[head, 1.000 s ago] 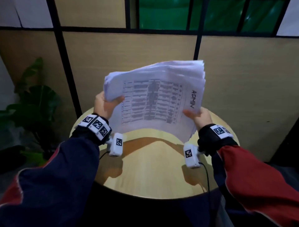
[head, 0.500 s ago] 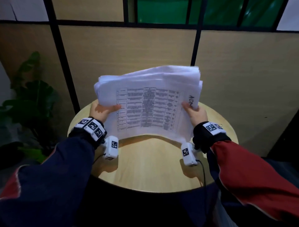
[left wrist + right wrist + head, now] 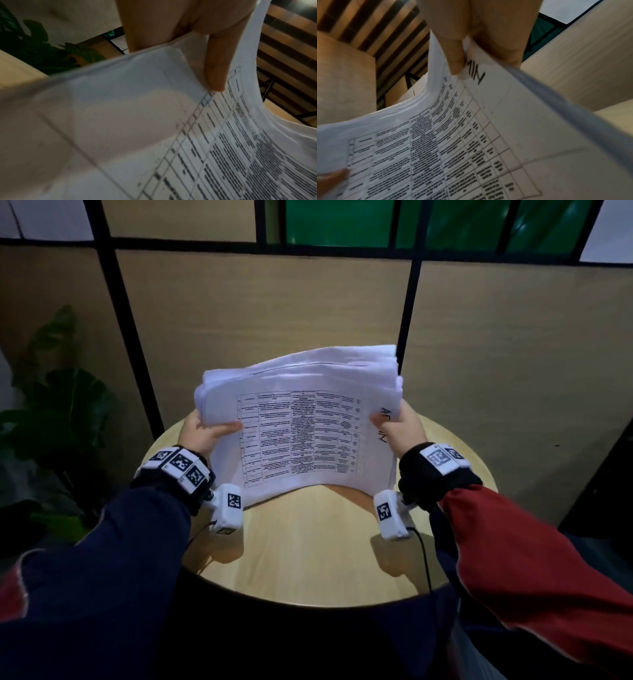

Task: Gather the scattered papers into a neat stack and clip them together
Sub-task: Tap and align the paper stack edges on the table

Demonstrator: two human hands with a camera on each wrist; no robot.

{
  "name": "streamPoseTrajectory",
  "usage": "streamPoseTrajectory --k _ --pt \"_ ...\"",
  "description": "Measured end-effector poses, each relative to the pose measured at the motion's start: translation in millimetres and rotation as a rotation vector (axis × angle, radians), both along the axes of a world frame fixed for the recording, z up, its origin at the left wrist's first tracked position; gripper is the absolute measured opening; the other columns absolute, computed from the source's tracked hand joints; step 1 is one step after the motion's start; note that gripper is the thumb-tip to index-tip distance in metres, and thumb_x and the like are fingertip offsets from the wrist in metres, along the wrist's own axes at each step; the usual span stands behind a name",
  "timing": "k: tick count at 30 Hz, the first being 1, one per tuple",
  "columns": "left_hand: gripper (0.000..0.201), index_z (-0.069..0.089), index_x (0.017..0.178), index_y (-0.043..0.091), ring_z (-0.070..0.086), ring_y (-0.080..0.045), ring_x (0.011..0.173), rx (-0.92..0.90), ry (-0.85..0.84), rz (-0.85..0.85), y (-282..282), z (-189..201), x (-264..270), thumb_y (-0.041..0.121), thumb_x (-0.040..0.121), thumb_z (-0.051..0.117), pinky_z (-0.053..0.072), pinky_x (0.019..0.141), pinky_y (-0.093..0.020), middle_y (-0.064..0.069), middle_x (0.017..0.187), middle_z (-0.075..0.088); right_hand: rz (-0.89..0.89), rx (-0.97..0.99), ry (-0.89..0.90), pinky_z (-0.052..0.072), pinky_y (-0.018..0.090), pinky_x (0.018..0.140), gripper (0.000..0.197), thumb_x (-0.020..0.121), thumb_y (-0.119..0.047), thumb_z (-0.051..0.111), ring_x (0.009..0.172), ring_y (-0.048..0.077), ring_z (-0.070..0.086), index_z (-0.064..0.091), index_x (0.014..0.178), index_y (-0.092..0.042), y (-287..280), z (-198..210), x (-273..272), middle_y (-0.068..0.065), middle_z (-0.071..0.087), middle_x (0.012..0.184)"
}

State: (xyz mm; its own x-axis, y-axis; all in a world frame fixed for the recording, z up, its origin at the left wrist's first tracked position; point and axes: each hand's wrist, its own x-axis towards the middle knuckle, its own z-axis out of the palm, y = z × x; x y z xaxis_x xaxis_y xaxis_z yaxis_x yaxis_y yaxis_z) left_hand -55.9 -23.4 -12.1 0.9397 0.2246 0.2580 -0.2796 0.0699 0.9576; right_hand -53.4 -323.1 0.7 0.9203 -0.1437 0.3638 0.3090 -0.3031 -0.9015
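A thick stack of white papers [image 3: 301, 426] stands on its lower edge on the round wooden table [image 3: 308, 559], leaning toward me, with a printed table and handwritten letters on the front sheet. My left hand [image 3: 202, 433] grips the stack's left edge, thumb on the front sheet [image 3: 171, 135]. My right hand [image 3: 400, 426] grips the right edge, its thumb beside the letters on the sheet [image 3: 471, 135]. The sheets' top edges are slightly fanned. No clip is in view.
A panelled wooden wall with black frames [image 3: 407, 302] rises just behind the table. A leafy green plant [image 3: 61, 412] stands on the floor to the left. Bare tabletop lies between the stack and me.
Both hands have lowered the stack from the air until its bottom edge meets the table. The sheets sit more squarely together than before.
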Motion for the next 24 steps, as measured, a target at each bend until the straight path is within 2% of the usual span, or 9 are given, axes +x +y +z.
streamPoseTrajectory --k 6,9,12,13,15,17,19,22,24 --pt "0.036 0.063 0.102 0.004 0.070 -0.013 0.075 0.005 0.013 -0.037 2 -5 1 -0.009 0.068 0.070 0.056 0.066 -0.027 -0.002 0.088 0.072 -0.086 -0.096 0.154 0.050 0.044 0.093 0.025 0.082 -0.009 0.066 0.094 0.025 0.062 0.063 0.107 -0.006 -15 -13 9 0.013 0.067 0.105" --pt "0.030 0.065 0.091 0.008 0.071 -0.011 0.070 0.008 0.022 -0.027 4 -5 2 -0.009 0.067 0.070 0.056 0.063 -0.026 0.003 0.075 0.074 -0.155 -0.097 0.001 0.048 0.039 0.096 0.058 0.070 -0.006 0.075 0.101 0.022 0.059 0.050 0.122 -0.011 -18 11 8 0.007 0.061 0.111" --pt "0.035 0.065 0.097 0.006 0.070 -0.015 0.075 -0.022 0.028 -0.025 8 -7 4 -0.009 0.066 0.070 0.055 0.066 -0.028 0.001 0.081 0.073 -0.155 -0.100 -0.232 0.038 0.027 0.101 0.095 0.070 -0.010 0.078 0.114 0.015 0.048 0.021 0.145 -0.023 -13 43 5 0.006 0.047 0.127" --pt "0.035 0.065 0.097 0.006 0.070 -0.017 0.076 -0.029 0.035 -0.033 9 -7 5 -0.009 0.066 0.070 0.055 0.067 -0.029 -0.001 0.081 0.073 -0.137 -0.153 -0.257 0.035 0.025 0.104 0.095 0.072 -0.009 0.076 0.119 0.015 0.045 0.019 0.146 -0.023 -11 48 5 0.007 0.046 0.132" --pt "0.033 0.065 0.095 0.007 0.071 -0.016 0.075 -0.030 0.044 -0.047 10 -8 6 -0.009 0.066 0.070 0.055 0.066 -0.029 0.001 0.078 0.075 -0.123 -0.294 -0.298 0.030 0.023 0.108 0.079 0.076 -0.007 0.072 0.129 0.017 0.043 0.031 0.143 -0.017 -11 50 6 0.007 0.046 0.141" --pt "0.034 0.065 0.096 0.008 0.070 -0.018 0.078 -0.028 0.047 -0.059 10 -8 7 -0.009 0.066 0.070 0.056 0.069 -0.030 0.001 0.078 0.075 -0.198 -0.369 -0.449 0.032 0.017 0.101 0.055 0.075 -0.004 0.069 0.121 0.024 0.051 0.053 0.128 -0.008 -12 42 7 0.011 0.057 0.129" --pt "0.034 0.066 0.096 0.008 0.070 -0.018 0.078 -0.027 0.046 -0.059 10 -8 8 -0.009 0.067 0.070 0.056 0.069 -0.030 0.001 0.079 0.075 -0.270 -0.354 -0.607 0.035 0.018 0.093 0.042 0.072 -0.003 0.067 0.109 0.021 0.053 0.063 0.113 -0.008 -12 36 6 0.009 0.064 0.115" --pt "0.032 0.066 0.092 0.010 0.072 -0.012 0.072 -0.036 0.040 -0.053 10 -8 6 -0.010 0.067 0.069 0.057 0.062 -0.025 0.004 0.075 0.075 -0.235 -0.256 -0.635 0.041 0.028 0.095 0.046 0.072 -0.005 0.067 0.103 0.014 0.050 0.061 0.114 -0.023 -11 29 6 -0.014 0.057 0.103" --pt "0.033 0.065 0.094 0.008 0.071 -0.012 0.072 -0.038 0.043 -0.054 10 -8 6 -0.010 0.068 0.069 0.056 0.063 -0.025 0.003 0.077 0.075 -0.217 -0.117 -0.546 0.044 0.028 0.092 0.049 0.073 -0.011 0.068 0.097 0.016 0.055 0.053 0.112 -0.036 -13 25 8 -0.014 0.054 0.098"
